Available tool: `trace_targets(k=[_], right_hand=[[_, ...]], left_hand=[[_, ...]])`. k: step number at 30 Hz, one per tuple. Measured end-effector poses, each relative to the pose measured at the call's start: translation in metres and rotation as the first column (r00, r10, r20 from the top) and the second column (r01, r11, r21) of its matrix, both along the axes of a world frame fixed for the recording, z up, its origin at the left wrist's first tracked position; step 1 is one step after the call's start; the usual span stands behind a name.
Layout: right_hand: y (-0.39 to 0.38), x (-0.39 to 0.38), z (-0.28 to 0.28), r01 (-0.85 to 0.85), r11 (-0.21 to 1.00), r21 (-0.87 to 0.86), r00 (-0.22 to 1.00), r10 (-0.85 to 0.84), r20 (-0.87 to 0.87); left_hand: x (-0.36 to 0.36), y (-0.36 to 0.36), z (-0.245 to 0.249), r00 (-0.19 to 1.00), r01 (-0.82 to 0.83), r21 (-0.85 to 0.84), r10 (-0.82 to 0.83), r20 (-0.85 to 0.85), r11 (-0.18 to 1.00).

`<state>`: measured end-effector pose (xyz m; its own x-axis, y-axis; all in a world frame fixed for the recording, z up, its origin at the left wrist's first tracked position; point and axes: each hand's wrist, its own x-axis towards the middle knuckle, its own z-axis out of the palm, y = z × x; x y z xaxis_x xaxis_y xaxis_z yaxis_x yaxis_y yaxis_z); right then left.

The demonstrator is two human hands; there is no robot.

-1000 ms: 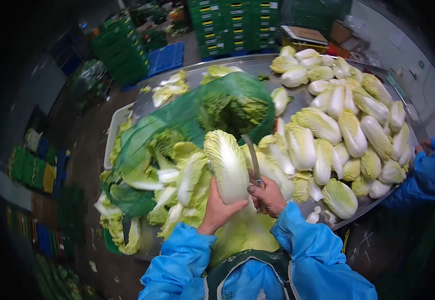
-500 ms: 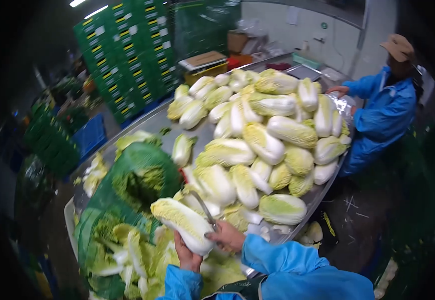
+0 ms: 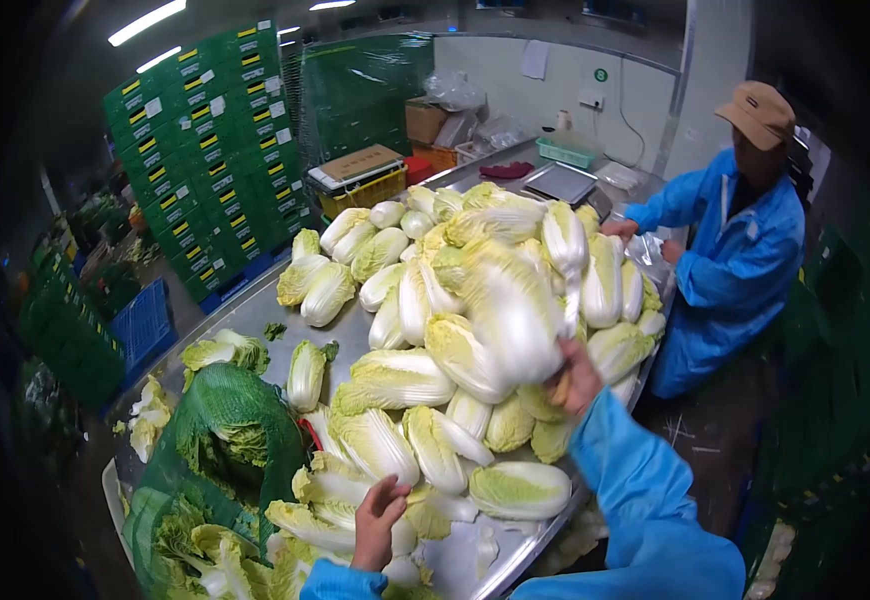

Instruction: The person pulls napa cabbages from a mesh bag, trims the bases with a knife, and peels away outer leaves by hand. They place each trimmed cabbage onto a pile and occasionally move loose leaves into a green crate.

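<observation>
My right hand [image 3: 579, 382] is stretched out over the pile of napa cabbages [image 3: 385, 380]. Its fingers close round a knife's light brown handle [image 3: 561, 388] and the base of a motion-blurred napa cabbage [image 3: 515, 315]. The pale streak beside the cabbage may be the blade; blur hides its shape. Lower down, my left hand [image 3: 380, 515] is empty, its fingers apart and slightly curled, near loose cabbage leaves [image 3: 320, 520]. To its left, a green mesh bag [image 3: 200, 430] gapes open with leaves inside.
A metal table [image 3: 265, 345] carries the pile. Across it stands a co-worker [image 3: 735, 240] in blue, hands at clear plastic film. Stacked green crates [image 3: 205, 160] rise at the back left. A scale [image 3: 560, 182] and a green basket [image 3: 565, 152] sit at the far end.
The trimmed-looking cabbage has passed from my left hand to my right and moved forward over the pile. My left hand has let go. The view has shifted.
</observation>
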<state>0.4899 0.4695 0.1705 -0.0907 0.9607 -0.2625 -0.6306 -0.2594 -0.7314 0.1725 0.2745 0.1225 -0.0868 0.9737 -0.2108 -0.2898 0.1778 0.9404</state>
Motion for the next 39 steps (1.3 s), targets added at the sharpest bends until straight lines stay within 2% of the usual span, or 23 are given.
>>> trace_targets(k=[3, 7, 9, 11, 13, 14, 16, 18, 19, 20, 21, 22, 23, 24, 25, 27, 29, 31, 33, 34, 35, 37, 39], right_hand=[[0.080, 0.032, 0.051, 0.175, 0.976, 0.129, 0.891, -0.213, 0.400], [0.183, 0.061, 0.085, 0.198, 0.939, 0.280, 0.688, -0.337, 0.643], [0.248, 0.070, 0.078, 0.178, 0.774, 0.608, 0.351, -0.627, 0.695], [0.324, 0.100, 0.057, -0.090, 0.616, 0.783, -0.270, -0.772, 0.576], [0.345, 0.101, 0.062, -0.113, 0.787, 0.606, -0.250, -0.613, 0.750], [0.356, 0.105, 0.060, -0.177, 0.854, 0.490, -0.280, -0.521, 0.806], [0.411, 0.141, 0.023, -0.290, 0.819, 0.496, -0.396, -0.574, 0.716], [0.448, 0.181, -0.005, -0.309, 0.815, 0.490, -0.305, -0.573, 0.761], [0.471, 0.210, -0.015, -0.264, 0.867, 0.423, -0.343, -0.494, 0.799], [0.499, 0.241, -0.027, -0.297, 0.877, 0.378, -0.217, -0.447, 0.868], [0.488, 0.241, -0.017, -0.259, 0.907, 0.333, -0.351, -0.410, 0.842], [0.497, 0.254, -0.022, -0.373, 0.884, 0.280, -0.618, -0.462, 0.636], [0.486, 0.253, -0.020, -0.495, 0.853, 0.167, -0.813, -0.523, 0.256], [0.494, 0.256, -0.021, -0.501, 0.830, 0.244, -0.772, -0.556, 0.307], [0.505, 0.256, -0.026, -0.473, 0.781, 0.408, -0.586, -0.625, 0.515], [0.517, 0.240, -0.034, -0.406, 0.598, 0.692, -0.133, -0.787, 0.602], [0.467, 0.180, 0.001, -0.357, 0.656, 0.665, -0.195, -0.748, 0.634], [0.377, 0.086, 0.044, -0.366, 0.705, 0.607, -0.253, -0.704, 0.664], [0.273, -0.015, 0.081, -0.402, 0.727, 0.557, -0.207, -0.665, 0.718], [0.218, -0.062, 0.097, -0.316, 0.853, 0.415, 0.147, -0.389, 0.910], [0.209, -0.084, 0.092, -0.326, 0.849, 0.415, 0.148, -0.388, 0.910], [0.183, -0.122, 0.077, -0.326, 0.828, 0.456, 0.502, -0.257, 0.826], [0.179, -0.136, 0.065, -0.676, 0.634, 0.376, 0.263, -0.269, 0.927]], left_hand=[[-0.021, -0.034, -0.033, 0.988, -0.147, -0.057, 0.144, -0.047, 0.988], [-0.056, -0.086, -0.049, 0.941, -0.303, -0.165, 0.267, -0.209, 0.938], [-0.064, -0.107, -0.047, 0.900, -0.376, -0.185, 0.310, -0.306, 0.908], [-0.065, -0.125, -0.049, 0.847, -0.459, -0.211, 0.353, -0.398, 0.863], [-0.062, -0.141, -0.054, 0.532, -0.474, 0.106, 0.381, -0.756, 0.874], [-0.061, -0.148, -0.060, 0.430, -0.455, 0.185, 0.397, -0.811, 0.871], [-0.056, -0.163, -0.067, 0.313, -0.461, 0.201, 0.370, -0.875, 0.864], [-0.046, -0.177, -0.077, 0.236, -0.512, 0.125, 0.279, -0.931, 0.850], [-0.042, -0.184, -0.085, 0.196, -0.525, 0.074, 0.205, -0.959, 0.848], [-0.039, -0.190, -0.092, 0.164, -0.533, 0.019, 0.125, -0.978, 0.846], [-0.039, -0.195, -0.094, 0.161, -0.522, -0.031, 0.062, -0.985, 0.852], [-0.040, -0.200, -0.094, 0.159, -0.506, -0.082, -0.001, -0.987, 0.858], [-0.042, -0.205, -0.095, 0.156, -0.554, -0.093, -0.006, -0.988, 0.827], [-0.046, -0.211, -0.096, 0.139, -0.554, -0.110, -0.039, -0.989, 0.825], [-0.051, -0.219, -0.095, 0.128, -0.549, -0.131, -0.072, -0.989, 0.825], [-0.065, -0.237, -0.090, 0.201, -0.599, -0.212, -0.112, -0.973, 0.772], [-0.085, -0.258, -0.094, 0.275, -0.618, -0.285, -0.139, -0.952, 0.732], [-0.109, -0.283, -0.108, 0.334, -0.620, -0.083, 0.167, -0.928, 0.780], [-0.131, -0.302, -0.114, 0.368, -0.621, -0.095, 0.183, -0.912, 0.778], [-0.142, -0.313, -0.115, 0.366, -0.598, -0.094, 0.167, -0.916, 0.796], [-0.156, -0.325, -0.117, 0.365, -0.571, -0.094, 0.150, -0.919, 0.816], [-0.190, -0.358, -0.129, 0.347, -0.575, -0.096, 0.137, -0.928, 0.813], [-0.228, -0.391, -0.135, 0.337, -0.550, -0.091, 0.121, -0.934, 0.830]])
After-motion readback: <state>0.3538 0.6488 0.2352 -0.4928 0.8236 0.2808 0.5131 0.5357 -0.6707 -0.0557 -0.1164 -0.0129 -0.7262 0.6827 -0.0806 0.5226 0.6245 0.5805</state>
